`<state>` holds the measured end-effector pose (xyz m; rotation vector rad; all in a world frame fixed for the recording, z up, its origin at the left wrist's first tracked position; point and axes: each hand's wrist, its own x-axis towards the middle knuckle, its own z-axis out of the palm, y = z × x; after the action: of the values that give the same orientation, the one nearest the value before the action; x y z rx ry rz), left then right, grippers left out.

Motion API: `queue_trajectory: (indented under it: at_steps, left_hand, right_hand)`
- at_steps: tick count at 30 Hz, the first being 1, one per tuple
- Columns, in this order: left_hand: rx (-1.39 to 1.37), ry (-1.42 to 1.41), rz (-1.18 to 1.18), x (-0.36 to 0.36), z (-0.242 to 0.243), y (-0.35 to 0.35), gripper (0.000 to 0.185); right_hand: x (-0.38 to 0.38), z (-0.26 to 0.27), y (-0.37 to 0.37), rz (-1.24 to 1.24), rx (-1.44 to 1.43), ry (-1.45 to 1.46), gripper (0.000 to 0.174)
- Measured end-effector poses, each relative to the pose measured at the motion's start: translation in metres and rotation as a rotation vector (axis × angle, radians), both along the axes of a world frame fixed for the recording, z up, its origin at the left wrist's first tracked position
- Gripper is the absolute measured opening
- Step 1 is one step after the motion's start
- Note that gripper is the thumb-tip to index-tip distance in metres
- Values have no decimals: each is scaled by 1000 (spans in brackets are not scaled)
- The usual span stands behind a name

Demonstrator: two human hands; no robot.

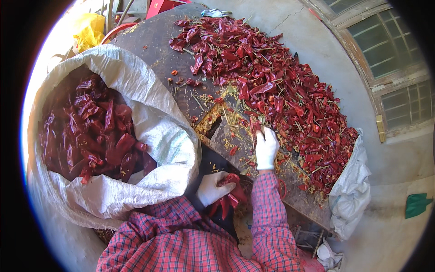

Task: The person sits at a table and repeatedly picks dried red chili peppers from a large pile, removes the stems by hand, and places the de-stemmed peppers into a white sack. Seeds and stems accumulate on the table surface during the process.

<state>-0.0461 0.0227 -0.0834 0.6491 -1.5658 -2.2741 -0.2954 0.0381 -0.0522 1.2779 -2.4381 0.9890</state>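
My left hand (212,190), in a white glove, is closed around several dried red chili peppers (231,193) in front of my body. Farther out over the table, my right hand (266,148), gloved too, has its fingertips on a dried chili (255,125) at the near edge of a large chili pile (272,81). Whether that chili is gripped alone or with others cannot be told. To my left stands a white woven sack (170,139) with its mouth rolled back, and dark red chilies (98,136) fill much of it.
Yellow seeds and stems (234,112) litter the dark tabletop (149,44), which has a gap (214,127) near my right hand. A glove (216,13) lies at the far edge. Another white sack (350,190) hangs at the right corner. A wall with a barred window (384,44) stands beyond.
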Motion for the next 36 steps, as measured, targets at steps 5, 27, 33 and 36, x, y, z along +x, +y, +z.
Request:
queue_trajectory:
  at_steps: [5, 27, 33, 36]
  left_hand:
    - [30, -17, 45, -2, 7, -1, 33]
    - [-325, -67, -64, 0, 17, 2, 27]
    - [-744, -78, -7, -2, 11, 11, 18]
    - [-794, -84, -73, 2, 17, 10, 20]
  right_hand:
    - [83, 46, 64, 43, 28, -41, 19]
    - [137, 60, 108, 221, 18, -268, 17]
    - [144, 67, 91, 324, 274, 139, 12]
    - [141, 57, 99, 297, 169, -157, 7]
